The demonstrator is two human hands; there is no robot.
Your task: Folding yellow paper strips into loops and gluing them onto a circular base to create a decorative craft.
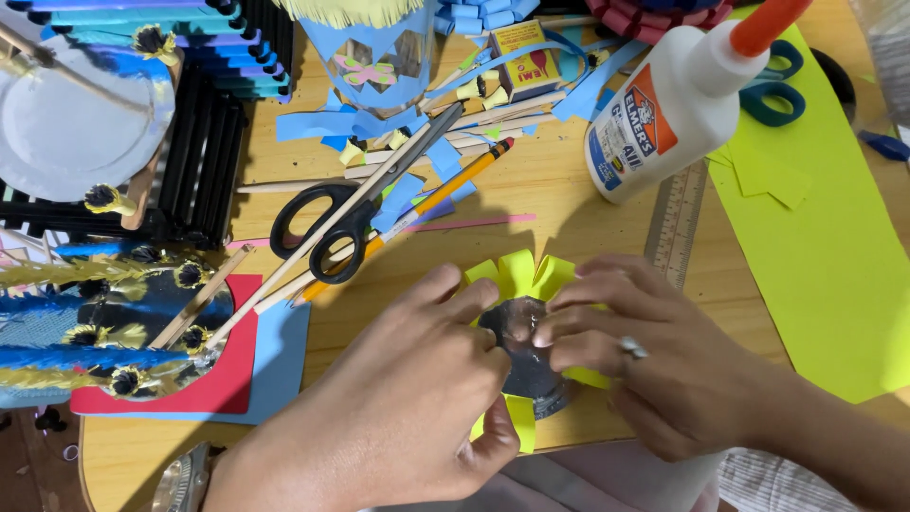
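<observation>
Wooden worktop, cluttered with craft bits. Both hands at the near edge, on a small clear cup lying there with yellow paper petals around it. Left hand: grip pinched together on the cup rim. Right hand: fingertips pressed on the same rim and petals, clamped.

Risks, as I judge them: cup sits right at the near edge, so a slip could drop it off; hard pressing may crease the petals or shift them.

Glue bottle stands tilted toward the far right, cap on; contents not visible. Cup looks empty. Scissors and pencil lie mid-worktop; green paper sheet along the right edge.
</observation>
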